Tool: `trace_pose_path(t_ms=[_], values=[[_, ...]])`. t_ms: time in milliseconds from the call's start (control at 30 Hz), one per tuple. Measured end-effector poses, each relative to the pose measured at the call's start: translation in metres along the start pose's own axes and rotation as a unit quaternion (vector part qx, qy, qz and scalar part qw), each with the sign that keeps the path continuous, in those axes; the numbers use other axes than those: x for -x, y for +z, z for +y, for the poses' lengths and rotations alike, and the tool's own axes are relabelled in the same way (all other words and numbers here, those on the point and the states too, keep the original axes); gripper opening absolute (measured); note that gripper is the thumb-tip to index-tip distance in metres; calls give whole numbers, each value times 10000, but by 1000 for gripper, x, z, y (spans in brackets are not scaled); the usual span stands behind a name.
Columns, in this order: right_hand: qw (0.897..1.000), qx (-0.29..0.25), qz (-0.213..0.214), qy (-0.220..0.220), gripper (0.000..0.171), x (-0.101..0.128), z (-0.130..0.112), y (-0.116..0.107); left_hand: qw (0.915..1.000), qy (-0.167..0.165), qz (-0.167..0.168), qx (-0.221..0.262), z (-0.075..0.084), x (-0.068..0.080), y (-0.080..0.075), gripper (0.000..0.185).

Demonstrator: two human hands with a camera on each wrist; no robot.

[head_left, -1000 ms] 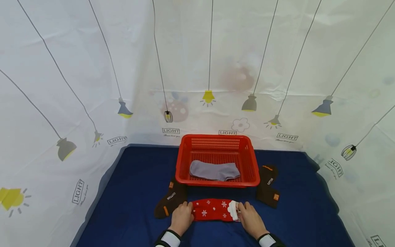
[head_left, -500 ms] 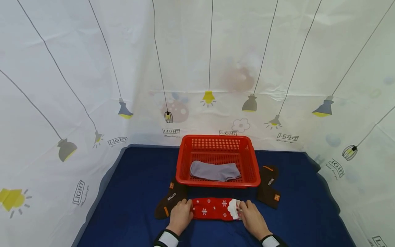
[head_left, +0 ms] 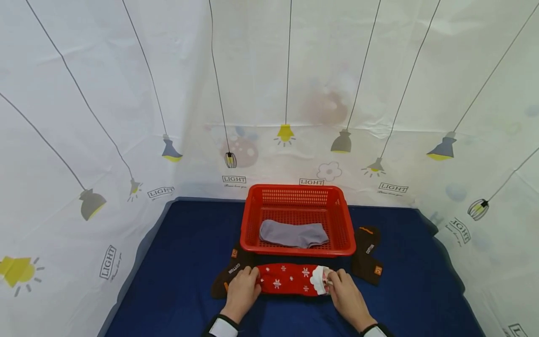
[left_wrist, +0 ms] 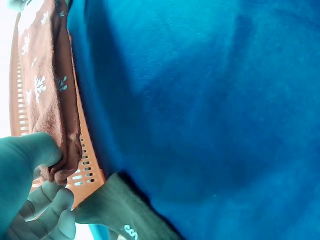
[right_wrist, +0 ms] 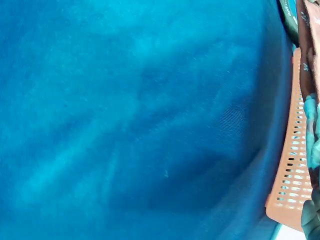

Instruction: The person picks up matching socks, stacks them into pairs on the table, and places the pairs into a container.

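Although both wrists are cut off at the lower frame edge, the left hand (head_left: 241,292) visibly pinches the toe end of the red snowflake sock (head_left: 290,279), and the right hand (head_left: 347,297) grips its white cuff. It is held near the front edge of the blue-covered table (head_left: 177,262), before the red basket (head_left: 298,193) holding a grey sock (head_left: 293,234). Brown socks (head_left: 229,276) flank it, partly hidden. Lamp-printed white curtain (head_left: 105,117) encloses the table.

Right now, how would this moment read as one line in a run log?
left hand: grips toe end of red sock | right hand: grips its white cuff end | sock: lifted before red basket | basket holds: grey sock
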State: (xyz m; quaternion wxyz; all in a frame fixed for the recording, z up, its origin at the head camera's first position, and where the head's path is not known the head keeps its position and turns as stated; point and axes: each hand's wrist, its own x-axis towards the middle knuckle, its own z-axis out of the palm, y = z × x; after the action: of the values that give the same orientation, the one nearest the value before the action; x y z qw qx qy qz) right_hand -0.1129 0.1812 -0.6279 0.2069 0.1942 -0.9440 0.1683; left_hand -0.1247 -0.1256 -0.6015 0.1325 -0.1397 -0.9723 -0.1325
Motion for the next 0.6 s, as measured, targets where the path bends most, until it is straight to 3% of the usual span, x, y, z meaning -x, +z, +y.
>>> trace_pose_path(t_ms=[600], values=[[9994, -118, 330, 26, 27, -13, -2, -19, 9988, 65, 482, -30, 4, -6, -24, 28]])
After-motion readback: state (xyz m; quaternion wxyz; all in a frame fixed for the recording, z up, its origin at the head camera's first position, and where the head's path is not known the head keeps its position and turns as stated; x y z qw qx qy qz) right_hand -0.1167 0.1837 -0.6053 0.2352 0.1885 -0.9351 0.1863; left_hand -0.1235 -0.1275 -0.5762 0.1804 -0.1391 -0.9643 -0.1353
